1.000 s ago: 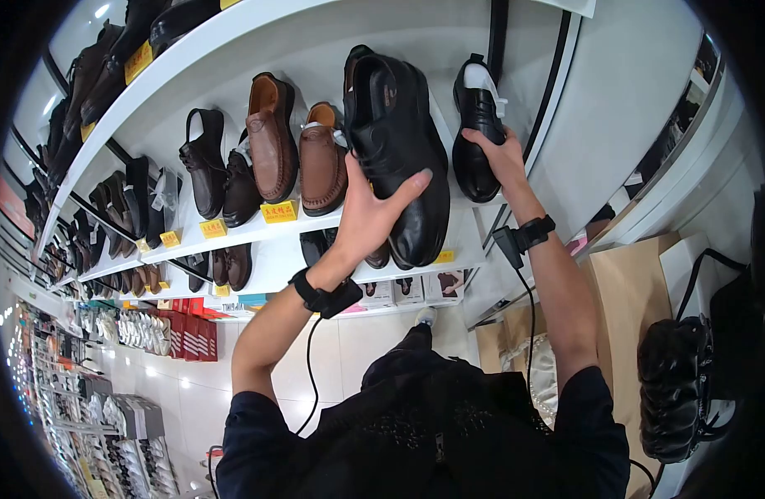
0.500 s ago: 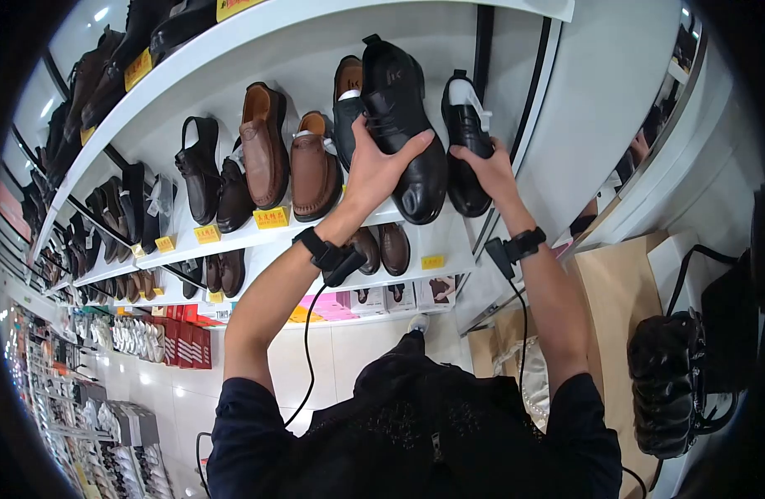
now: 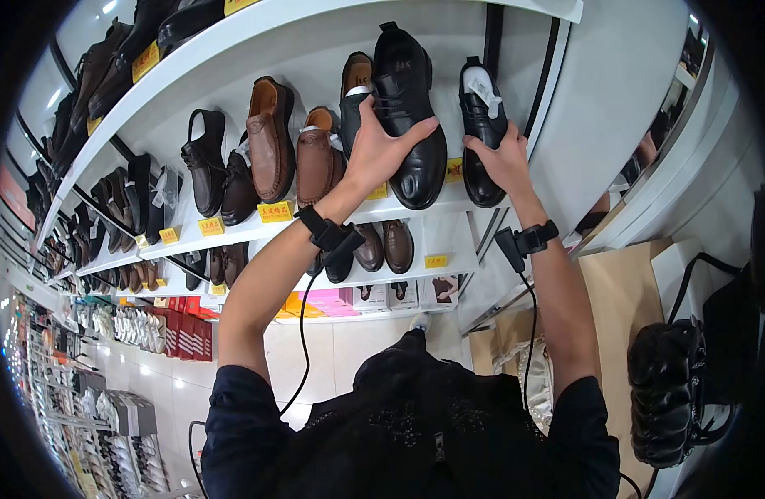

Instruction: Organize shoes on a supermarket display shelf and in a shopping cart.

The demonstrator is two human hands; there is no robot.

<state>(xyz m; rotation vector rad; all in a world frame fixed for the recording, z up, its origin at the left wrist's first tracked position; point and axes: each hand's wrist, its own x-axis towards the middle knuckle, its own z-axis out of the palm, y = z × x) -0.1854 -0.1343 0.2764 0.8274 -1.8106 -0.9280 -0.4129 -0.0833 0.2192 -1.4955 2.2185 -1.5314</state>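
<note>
My left hand [image 3: 388, 148] grips a black lace-up dress shoe [image 3: 417, 158] around its middle, thumb across the front and fingers partly hidden at its left side. The shoe stands toe toward me at the shelf's front. At the right end of the shelf, my right hand [image 3: 502, 160] holds a second black lace-up shoe [image 3: 480, 125] by its right side. White stuffing shows in that shoe's opening. A black shoe with a tan insole [image 3: 356, 75] is partly covered behind my left hand. Just left of it is a brown loafer [image 3: 319, 162].
The white shelf [image 3: 436, 202] carries more shoes leftward, including a taller brown loafer [image 3: 270, 154]. Yellow price tags [image 3: 275, 211] line its edge. Brown shoes [image 3: 398, 246] sit on the shelf below. A black puffy handbag [image 3: 667, 391] rests at right, near a tan panel [image 3: 619, 291].
Both hands have shifted slightly right with the shoes in them. The two shoes are farther apart, and a yellow tag now shows between them.
</note>
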